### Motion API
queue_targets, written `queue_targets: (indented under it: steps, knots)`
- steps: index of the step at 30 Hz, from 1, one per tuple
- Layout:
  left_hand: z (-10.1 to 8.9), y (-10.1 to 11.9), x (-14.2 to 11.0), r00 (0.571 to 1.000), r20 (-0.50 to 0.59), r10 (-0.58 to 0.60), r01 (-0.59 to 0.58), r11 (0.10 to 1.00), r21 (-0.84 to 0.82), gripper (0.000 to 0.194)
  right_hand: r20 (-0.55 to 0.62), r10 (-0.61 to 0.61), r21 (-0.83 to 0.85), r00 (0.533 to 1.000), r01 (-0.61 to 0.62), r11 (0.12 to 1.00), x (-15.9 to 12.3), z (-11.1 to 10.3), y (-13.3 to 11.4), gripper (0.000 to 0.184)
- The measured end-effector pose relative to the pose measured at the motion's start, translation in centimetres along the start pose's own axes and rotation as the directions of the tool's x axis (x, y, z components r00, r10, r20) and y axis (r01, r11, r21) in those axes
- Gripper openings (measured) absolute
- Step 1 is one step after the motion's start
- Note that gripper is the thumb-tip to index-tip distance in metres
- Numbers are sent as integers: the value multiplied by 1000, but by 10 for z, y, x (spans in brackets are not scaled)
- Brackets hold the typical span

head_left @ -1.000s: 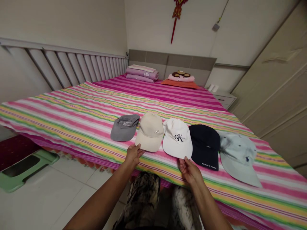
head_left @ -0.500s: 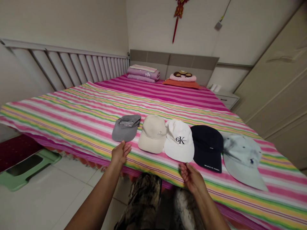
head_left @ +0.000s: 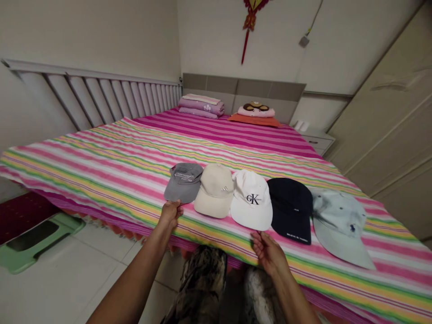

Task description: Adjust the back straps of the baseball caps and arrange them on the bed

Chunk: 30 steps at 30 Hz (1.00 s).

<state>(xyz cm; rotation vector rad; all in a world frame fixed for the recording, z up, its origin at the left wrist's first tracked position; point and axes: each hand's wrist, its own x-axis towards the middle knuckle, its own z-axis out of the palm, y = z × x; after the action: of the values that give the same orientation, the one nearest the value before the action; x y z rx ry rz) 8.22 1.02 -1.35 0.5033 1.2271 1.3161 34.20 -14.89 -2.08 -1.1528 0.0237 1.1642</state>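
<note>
- Fingers [head_left: 174,208] of the left hand [head_left: 169,216] sit slightly apart and unclamped, and I read their tips as touching the lower edge of the grey baseball cap [head_left: 184,183].
- Fingers [head_left: 259,240] of the right hand [head_left: 270,255] are apart and slightly curled, just below the brim of the white CK cap [head_left: 251,201]; from my feed I can't tell whether they touch it.
- Five caps lie in a row across the middle of the frame, each touching or overlapping its neighbour. From left to right come the grey baseball cap, a beige Adidas cap [head_left: 213,191], the white CK cap, a navy cap [head_left: 290,209] and a pale blue cap [head_left: 339,227] with dark smudges.
- All five rest on a bed [head_left: 101,175] under a striped rainbow-and-pink bedspread, close to its near edge.
- Folded lilac bedding [head_left: 201,105] sits at the far end of the bed, beside an orange pillow [head_left: 254,120] topped with a pink folded item.
- A padded headboard [head_left: 243,88] runs behind them, with a slatted bed rail [head_left: 101,99] along the left side.
- A red hanging ornament [head_left: 248,27] is on the wall at top centre; wardrobe doors [head_left: 388,117] fill the right.
- At lower left, a green plastic stool [head_left: 37,245] stands on white floor tiles [head_left: 67,283], beside a dark red mat [head_left: 20,216].
</note>
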Motion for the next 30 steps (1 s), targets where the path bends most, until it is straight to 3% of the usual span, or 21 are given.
queue_targets:
  steps: [10, 15, 21, 30]
  knots:
    - [-6, 3, -2, 999, 40, -19, 16, 997, 78, 17, -20, -6, -9, 1000, 5, 1000, 5, 2, 3, 13]
    - [-4, -9, -18, 992, 107, -62, 54, 995, 79, 10, -38, 17, -7, 999, -17, 1000, 6, 5, 1, 12]
    - [11, -29, -47, 975, 192, -115, 98, 991, 94, 6, -38, 58, -1, 998, -58, 998, 6, 8, -1, 14]
    - [37, -40, -56, 989, 100, -106, 104, 994, 20, 18, -2, 136, -14, 991, -136, 991, 4, 16, -5, 25]
